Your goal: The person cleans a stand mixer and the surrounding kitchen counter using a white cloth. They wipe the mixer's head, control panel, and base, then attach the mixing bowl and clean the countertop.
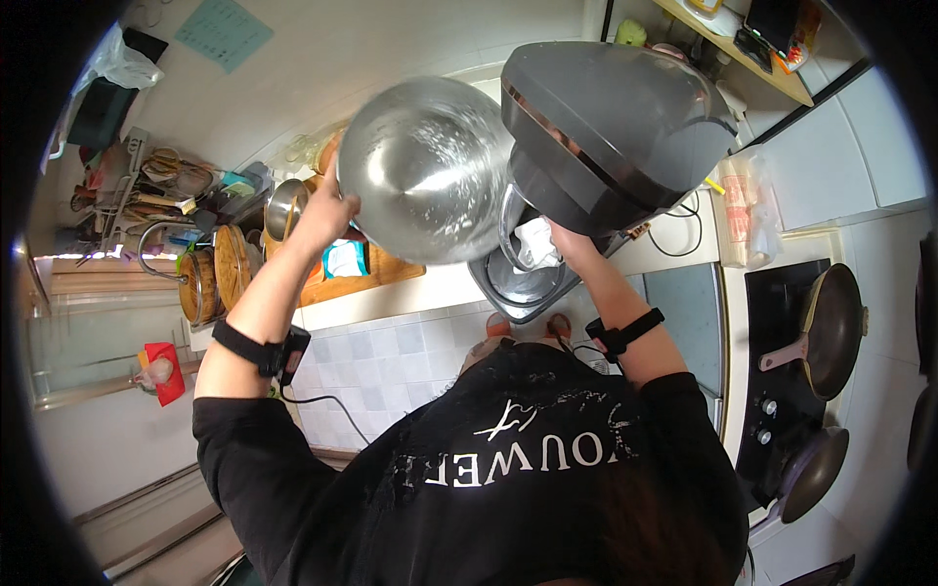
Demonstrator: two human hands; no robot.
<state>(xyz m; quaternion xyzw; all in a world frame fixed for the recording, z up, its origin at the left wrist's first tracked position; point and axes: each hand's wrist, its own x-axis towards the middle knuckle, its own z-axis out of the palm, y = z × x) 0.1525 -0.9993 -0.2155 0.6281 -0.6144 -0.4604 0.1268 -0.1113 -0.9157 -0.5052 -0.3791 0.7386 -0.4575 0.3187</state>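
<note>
My left hand (pixel 331 212) grips the rim of a large stainless steel mixing bowl (pixel 425 168), tilted so that its shiny inside faces me. Whitish smears or reflections show on the bowl's wall; I cannot tell which. To the right stands a dark grey stand mixer (pixel 615 124), its head over the glossy black base (pixel 524 289). My right hand (pixel 570 245) is under the mixer head, holding a crumpled white cloth or paper towel (pixel 537 243). The towel lies against a curved metal loop (pixel 507 227), perhaps the mixer's attachment. The mixer head hides part of that hand.
A wooden cutting board (pixel 396 265) lies on the counter at left, bearing a teal-and-white packet (pixel 344 258) and a smaller steel bowl (pixel 284 209). Farther left are a faucet (pixel 157 238) and crowded utensils. A black cooktop (pixel 769 432) with two pans is at right. A cable (pixel 685 253) trails behind the mixer.
</note>
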